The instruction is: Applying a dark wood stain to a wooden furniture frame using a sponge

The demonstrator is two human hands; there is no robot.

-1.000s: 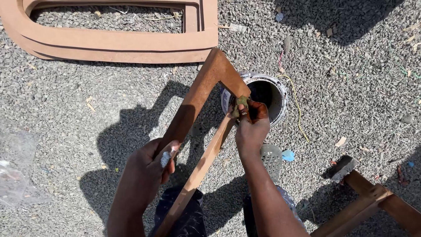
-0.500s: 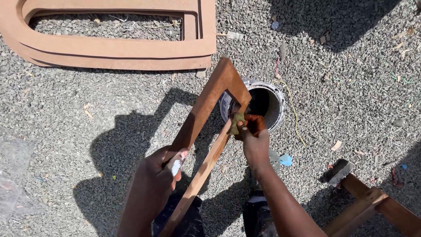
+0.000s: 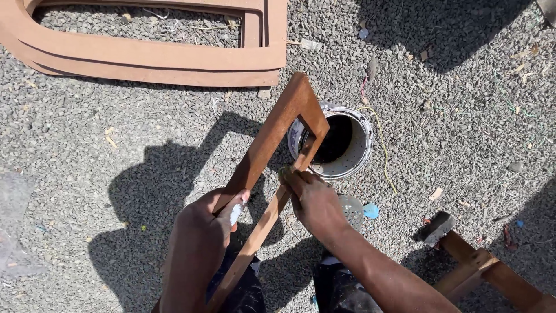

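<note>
Holding the frame (image 3: 272,156) upright over the gravel (image 3: 116,150), my left hand (image 3: 202,243) is clenched around its left rail, a white scrap between the fingers. My right hand (image 3: 310,200) pinches a small pad (image 3: 285,173) against the right rail. I judge the wood stiff and light, possibly slick where coated, so dry rails are safest to grip. Just beyond stands an open can (image 3: 341,142); farther off lie curved boards (image 3: 150,58).

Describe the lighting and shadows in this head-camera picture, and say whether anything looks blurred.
Head view: hard sunlight; the person's dark shadow falls on the gravel left of the wooden frame; the paint can rim glares white; the left hand and right hand look sharp.
</note>
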